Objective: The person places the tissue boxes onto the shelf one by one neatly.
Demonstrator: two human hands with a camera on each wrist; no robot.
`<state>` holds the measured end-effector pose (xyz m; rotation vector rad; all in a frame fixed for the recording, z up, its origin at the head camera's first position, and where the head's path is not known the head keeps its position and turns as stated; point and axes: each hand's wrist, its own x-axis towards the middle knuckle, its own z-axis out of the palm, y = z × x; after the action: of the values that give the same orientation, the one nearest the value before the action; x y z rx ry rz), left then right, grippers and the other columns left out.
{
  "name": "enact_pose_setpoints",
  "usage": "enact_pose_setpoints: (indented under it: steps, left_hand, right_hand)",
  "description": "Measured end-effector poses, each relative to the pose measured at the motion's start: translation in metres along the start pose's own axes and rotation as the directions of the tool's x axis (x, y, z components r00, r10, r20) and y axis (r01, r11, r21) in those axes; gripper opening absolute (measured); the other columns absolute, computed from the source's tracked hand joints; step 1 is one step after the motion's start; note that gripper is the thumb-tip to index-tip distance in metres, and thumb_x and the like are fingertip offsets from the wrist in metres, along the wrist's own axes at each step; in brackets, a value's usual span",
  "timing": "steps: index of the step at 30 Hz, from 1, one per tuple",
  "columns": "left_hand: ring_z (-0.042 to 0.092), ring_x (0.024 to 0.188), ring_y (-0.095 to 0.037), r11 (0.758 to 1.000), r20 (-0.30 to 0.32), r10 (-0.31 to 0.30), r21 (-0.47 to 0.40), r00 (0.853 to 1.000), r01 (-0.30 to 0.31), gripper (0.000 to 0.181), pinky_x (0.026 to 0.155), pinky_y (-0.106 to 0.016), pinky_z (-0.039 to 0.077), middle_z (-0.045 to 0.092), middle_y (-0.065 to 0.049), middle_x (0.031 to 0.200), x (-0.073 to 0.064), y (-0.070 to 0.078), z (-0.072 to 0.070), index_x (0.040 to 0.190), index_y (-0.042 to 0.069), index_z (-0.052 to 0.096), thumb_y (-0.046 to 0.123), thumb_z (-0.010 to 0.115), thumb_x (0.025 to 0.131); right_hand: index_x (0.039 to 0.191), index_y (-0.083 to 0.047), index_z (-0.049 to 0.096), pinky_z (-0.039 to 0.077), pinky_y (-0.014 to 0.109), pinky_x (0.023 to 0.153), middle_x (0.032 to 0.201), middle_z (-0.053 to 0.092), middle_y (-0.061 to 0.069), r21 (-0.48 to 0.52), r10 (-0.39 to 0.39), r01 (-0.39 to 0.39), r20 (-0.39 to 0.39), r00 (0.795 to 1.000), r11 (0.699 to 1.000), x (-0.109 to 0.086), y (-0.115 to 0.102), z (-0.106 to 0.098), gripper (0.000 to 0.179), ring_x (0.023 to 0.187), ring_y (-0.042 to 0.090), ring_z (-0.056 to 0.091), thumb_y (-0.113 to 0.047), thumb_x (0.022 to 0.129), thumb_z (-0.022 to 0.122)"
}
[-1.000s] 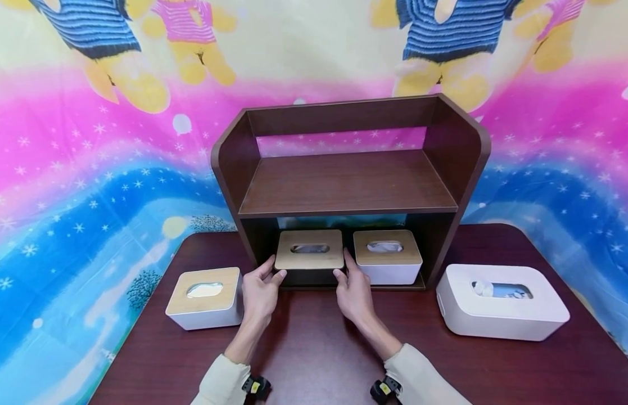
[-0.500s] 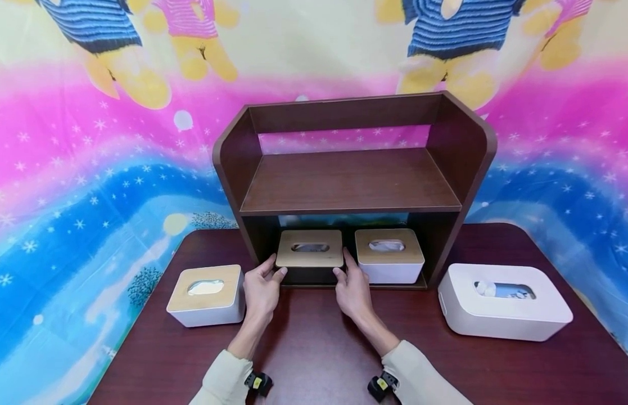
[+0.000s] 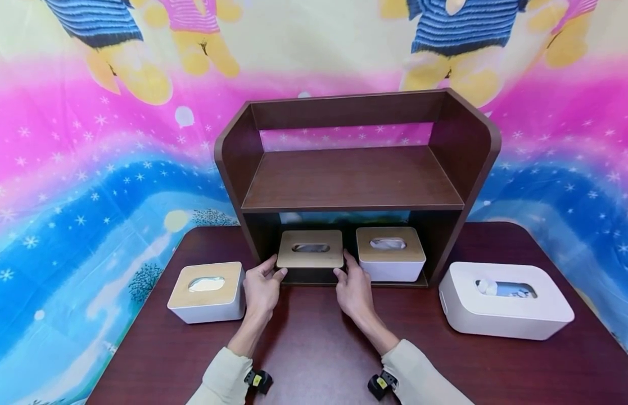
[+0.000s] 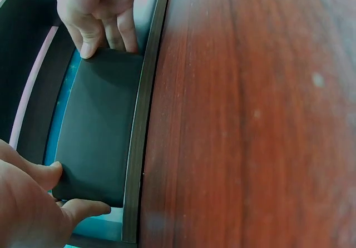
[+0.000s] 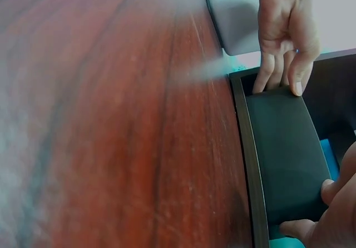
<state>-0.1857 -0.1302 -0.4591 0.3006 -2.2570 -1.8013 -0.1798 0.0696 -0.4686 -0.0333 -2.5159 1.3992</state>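
Observation:
A black tissue box with a wooden lid (image 3: 310, 248) sits in the left part of the lower compartment of a dark brown shelf unit (image 3: 351, 180). My left hand (image 3: 262, 288) grips its left end, thumb at the front corner and fingers along the side. On the opposite end my right hand (image 3: 355, 289) holds it the same way, between this box and a white tissue box with a wooden lid (image 3: 392, 270). Both wrist views show the dark front face (image 4: 100, 131) between the two hands, close behind the shelf's front edge.
To the left on the dark red table (image 3: 314, 349) stands another white tissue box with a wooden lid (image 3: 206, 312). A larger all-white tissue box (image 3: 506, 320) stands at the right. A printed cloth (image 3: 91, 169) hangs behind the shelf.
The head view has shifted slightly. Both hands keep their hold on the black tissue box, which stays in about the same place in the shelf.

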Motion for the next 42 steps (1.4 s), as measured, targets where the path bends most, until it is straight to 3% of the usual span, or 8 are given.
enact_pose_setpoints:
  steps: [3, 11, 15, 18, 20, 23, 27, 42]
  left_hand:
    - [0.064, 0.134, -0.039, 1.0, -0.001, 0.0, 0.015, 1.0, 0.0, 0.046, 0.112, -0.049, 0.052, 0.065, -0.023, 0.145, 0.0, 0.001, -0.001, 0.143, 0.001, 0.068, -0.002, 0.074, 0.097]
    - [0.066, 0.132, -0.04, 0.999, 0.0, 0.021, 0.05, 1.0, -0.02, 0.046, 0.111, -0.049, 0.054, 0.067, -0.022, 0.142, 0.001, -0.001, -0.001, 0.142, 0.002, 0.069, 0.0, 0.075, 0.097]
    - [0.065, 0.134, -0.041, 0.996, 0.025, 0.031, 0.081, 0.999, -0.033, 0.048, 0.112, -0.051, 0.053, 0.067, -0.022, 0.144, -0.001, 0.002, -0.004, 0.144, 0.002, 0.067, 0.003, 0.075, 0.097]
    - [0.062, 0.138, -0.041, 0.993, 0.061, 0.018, 0.118, 0.998, -0.025, 0.054, 0.114, -0.052, 0.053, 0.063, -0.021, 0.15, -0.004, 0.006, -0.007, 0.149, 0.002, 0.062, 0.008, 0.077, 0.098]
    - [0.06, 0.141, -0.041, 0.989, 0.091, 0.005, 0.148, 0.996, -0.018, 0.06, 0.114, -0.052, 0.052, 0.059, -0.02, 0.155, -0.007, 0.009, -0.01, 0.154, 0.002, 0.058, 0.013, 0.078, 0.098]
    - [0.057, 0.144, -0.04, 0.985, 0.129, -0.004, 0.17, 0.992, -0.018, 0.067, 0.116, -0.053, 0.051, 0.055, -0.02, 0.16, -0.013, 0.014, -0.016, 0.158, 0.003, 0.052, 0.018, 0.078, 0.099]
    - [0.054, 0.148, -0.039, 0.987, 0.175, 0.012, 0.157, 0.985, -0.04, 0.068, 0.119, -0.053, 0.048, 0.052, -0.02, 0.163, -0.021, 0.022, -0.024, 0.16, 0.001, 0.049, 0.019, 0.077, 0.1]
    - [0.048, 0.153, -0.035, 0.977, 0.239, 0.039, 0.196, 0.97, -0.088, 0.072, 0.119, -0.043, 0.045, 0.048, -0.018, 0.167, -0.038, 0.038, -0.08, 0.162, 0.004, 0.047, 0.022, 0.08, 0.1]
  right_hand:
    - [0.156, 0.002, 0.052, 0.057, 0.052, 0.108, 0.147, 0.064, 0.028, 0.011, -0.003, 0.003, -0.005, 1.0, 1.0, -0.001, 0.0, 0.0, 0.053, 0.132, 0.036, 0.067, -0.004, 0.105, 0.065]
    - [0.156, 0.004, 0.051, 0.056, 0.051, 0.11, 0.147, 0.063, 0.029, 0.021, -0.005, 0.004, 0.012, 1.0, 1.0, -0.002, -0.002, -0.001, 0.052, 0.135, 0.038, 0.065, -0.004, 0.106, 0.064]
    - [0.158, 0.005, 0.047, 0.06, 0.049, 0.097, 0.112, 0.077, 0.028, -0.004, -0.005, 0.005, 0.042, 0.999, 1.0, -0.003, -0.003, -0.005, 0.055, 0.096, 0.031, 0.076, -0.009, 0.107, 0.064]
    - [0.161, 0.004, 0.041, 0.056, 0.048, 0.087, 0.074, 0.065, 0.014, -0.024, 0.01, -0.008, 0.075, 0.997, 1.0, -0.006, -0.005, -0.008, 0.061, 0.066, 0.019, 0.057, -0.014, 0.108, 0.064]
    - [0.164, 0.003, 0.038, 0.055, 0.049, 0.09, 0.07, 0.057, 0.011, -0.028, 0.017, -0.014, 0.097, 0.995, 1.0, -0.008, -0.007, -0.01, 0.066, 0.064, 0.021, 0.051, -0.017, 0.107, 0.065]
    - [0.164, 0.004, 0.036, 0.053, 0.055, 0.109, 0.11, 0.073, 0.023, -0.029, -0.014, 0.017, 0.111, 0.994, 0.999, -0.013, -0.011, -0.014, 0.07, 0.099, 0.035, 0.071, -0.018, 0.106, 0.068]
    - [0.164, 0.007, 0.035, 0.04, 0.058, 0.126, 0.167, 0.043, 0.027, -0.01, -0.068, 0.07, 0.132, 0.989, 0.997, -0.021, -0.018, -0.019, 0.074, 0.154, 0.041, 0.045, -0.017, 0.104, 0.071]
    - [0.165, 0.003, 0.035, 0.032, 0.055, 0.131, 0.172, 0.036, 0.024, 0.041, -0.18, 0.175, 0.223, 0.958, 0.984, -0.049, -0.055, -0.018, 0.082, 0.162, 0.036, 0.034, -0.026, 0.101, 0.076]
